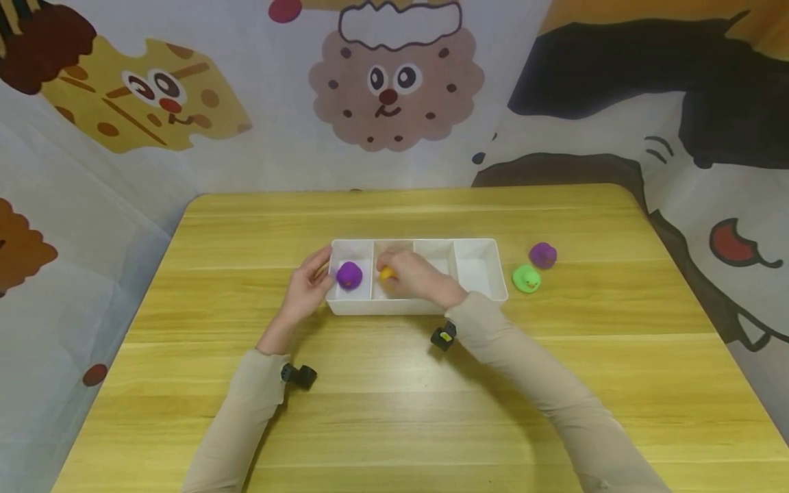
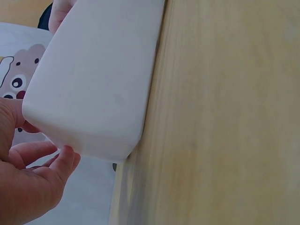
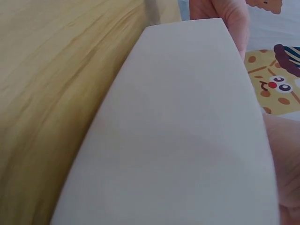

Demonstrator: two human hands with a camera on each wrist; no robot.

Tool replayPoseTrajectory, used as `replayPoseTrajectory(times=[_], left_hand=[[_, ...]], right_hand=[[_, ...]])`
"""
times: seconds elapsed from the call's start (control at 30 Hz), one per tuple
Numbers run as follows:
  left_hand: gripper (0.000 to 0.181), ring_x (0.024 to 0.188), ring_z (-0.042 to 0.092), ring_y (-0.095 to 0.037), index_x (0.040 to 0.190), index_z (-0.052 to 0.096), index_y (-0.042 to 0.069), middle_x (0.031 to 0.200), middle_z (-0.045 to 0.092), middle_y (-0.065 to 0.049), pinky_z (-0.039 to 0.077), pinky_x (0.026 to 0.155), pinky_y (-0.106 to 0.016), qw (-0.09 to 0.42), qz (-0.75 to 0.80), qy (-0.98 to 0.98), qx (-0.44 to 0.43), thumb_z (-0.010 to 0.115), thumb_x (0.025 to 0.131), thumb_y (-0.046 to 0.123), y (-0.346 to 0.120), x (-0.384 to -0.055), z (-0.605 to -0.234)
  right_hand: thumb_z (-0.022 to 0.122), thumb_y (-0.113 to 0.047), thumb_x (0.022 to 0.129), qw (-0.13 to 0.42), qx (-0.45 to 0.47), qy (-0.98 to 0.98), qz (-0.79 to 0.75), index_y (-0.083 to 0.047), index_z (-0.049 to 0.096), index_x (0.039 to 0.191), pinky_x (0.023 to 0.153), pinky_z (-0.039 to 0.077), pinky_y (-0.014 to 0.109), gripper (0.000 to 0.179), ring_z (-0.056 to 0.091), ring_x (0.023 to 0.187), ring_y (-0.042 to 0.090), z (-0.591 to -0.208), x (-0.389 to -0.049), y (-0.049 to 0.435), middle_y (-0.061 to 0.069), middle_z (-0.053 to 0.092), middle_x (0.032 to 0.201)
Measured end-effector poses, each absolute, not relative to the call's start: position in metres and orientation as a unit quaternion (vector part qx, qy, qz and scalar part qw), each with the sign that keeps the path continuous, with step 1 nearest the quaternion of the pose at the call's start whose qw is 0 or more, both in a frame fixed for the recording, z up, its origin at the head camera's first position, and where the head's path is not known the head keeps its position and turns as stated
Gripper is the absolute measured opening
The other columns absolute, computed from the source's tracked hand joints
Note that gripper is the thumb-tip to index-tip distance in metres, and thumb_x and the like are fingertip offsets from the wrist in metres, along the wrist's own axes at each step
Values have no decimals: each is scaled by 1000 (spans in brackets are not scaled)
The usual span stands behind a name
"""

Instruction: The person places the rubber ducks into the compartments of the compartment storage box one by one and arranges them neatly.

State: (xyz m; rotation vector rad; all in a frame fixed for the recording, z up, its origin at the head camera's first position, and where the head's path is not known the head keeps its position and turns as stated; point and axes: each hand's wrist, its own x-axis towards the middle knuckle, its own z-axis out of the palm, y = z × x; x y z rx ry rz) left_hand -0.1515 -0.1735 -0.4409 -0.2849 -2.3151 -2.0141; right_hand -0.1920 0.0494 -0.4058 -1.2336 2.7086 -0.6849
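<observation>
Pinching a yellow toy [image 1: 387, 273] with the fingers of the right hand [image 1: 414, 274], down in the second slot from the left of the white box [image 1: 394, 307]. Holding the left end of the white box with the left hand [image 1: 306, 287], with bent fingers on the outside of the wall and the thumb up by the rim. Can't see much of the yellow toy under the right hand, so maybe a duck, maybe not. Looks to be about halfway along. Already in the far left slot of the white box: a purple duck [image 1: 349, 274], free of both hands. Nearly done with the yellow toy, too, but not let go yet. Left to deal with, it seems, on the desk [image 1: 370, 411] past the right end of the white box: a green duck [image 1: 527, 279] just beside it and a second purple duck [image 1: 544, 255] a bit farther off. From the head view, can look right into the slots. From the left wrist view, can see the left fingers up close on the end wall, but no toys. From the right wrist view, mostly just the long front wall of the white box, with the right fingers hidden behind.
</observation>
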Motion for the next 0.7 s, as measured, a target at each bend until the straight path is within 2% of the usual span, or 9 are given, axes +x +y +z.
replayPoseTrajectory(times=[0.17, 0.4, 0.53, 0.7], left_hand=[[51, 130, 33, -45, 133, 35, -18, 142, 29, -32, 33, 110, -45, 31, -658, -747, -92, 47, 84, -20, -172, -150, -437], [52, 130, 34, -45, 134, 35, -16, 143, 30, -30, 34, 109, -43, 35, -654, -750, -93, 47, 83, -20, -173, -151, -442], [52, 130, 34, -44, 134, 35, -16, 143, 30, -30, 35, 109, -40, 34, -651, -752, -92, 47, 84, -20, -174, -150, -441], [51, 131, 33, -44, 134, 35, -16, 143, 29, -31, 34, 110, -42, 31, -654, -750, -95, 47, 85, -19, -174, -151, -441]], right_hand=[[62, 5, 78, 64, -393, 893, -212, 1, 61, 93, 74, 55, 27, 15, 57, 85, 23, -402, -192, 47, 12, 62, 90], [62, 6, 77, 77, -394, 892, -208, 0, 61, 94, 79, 55, 27, 18, 59, 90, 25, -402, -193, 47, 11, 61, 94], [63, 5, 77, 80, -394, 892, -207, 0, 60, 94, 78, 55, 27, 18, 58, 89, 24, -401, -192, 47, 11, 61, 94], [66, 3, 78, 83, -390, 892, -214, 0, 60, 93, 77, 55, 25, 16, 57, 88, 23, -401, -191, 48, 11, 60, 93]])
